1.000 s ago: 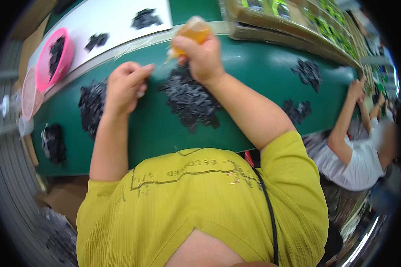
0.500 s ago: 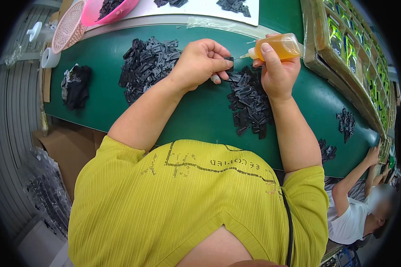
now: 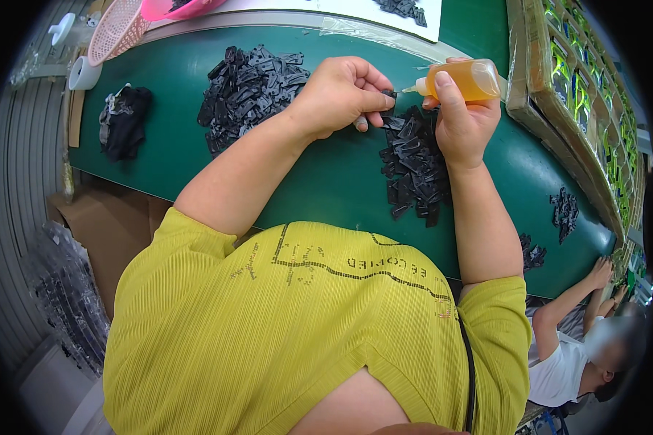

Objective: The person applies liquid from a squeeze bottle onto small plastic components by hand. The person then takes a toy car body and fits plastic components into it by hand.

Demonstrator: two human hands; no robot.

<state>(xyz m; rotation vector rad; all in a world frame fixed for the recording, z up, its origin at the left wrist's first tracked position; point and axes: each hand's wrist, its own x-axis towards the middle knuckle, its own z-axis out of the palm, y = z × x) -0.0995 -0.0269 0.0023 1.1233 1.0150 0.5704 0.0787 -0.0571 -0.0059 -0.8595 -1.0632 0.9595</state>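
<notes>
My right hand (image 3: 463, 123) grips a small squeeze bottle of amber liquid (image 3: 466, 78), its nozzle pointing left. My left hand (image 3: 339, 94) pinches a small black plastic part (image 3: 389, 94) right at the nozzle tip. Both hands hover over a green table (image 3: 326, 181). Under the right hand lies a pile of black plastic parts (image 3: 413, 167). A larger heap of the same black parts (image 3: 248, 88) sits just left of my left hand.
A dark bundle (image 3: 123, 119) lies at the table's left end, with pink baskets (image 3: 134, 22) and a white roll (image 3: 85, 72) beyond. Green-and-tan cartons (image 3: 566, 80) line the right side. Smaller black part piles (image 3: 563, 210) lie further right. Another person (image 3: 573, 348) sits at lower right.
The view has swung so the hands sit higher and further right. My hands came together: the left one now holds a black part at the bottle's nozzle.
</notes>
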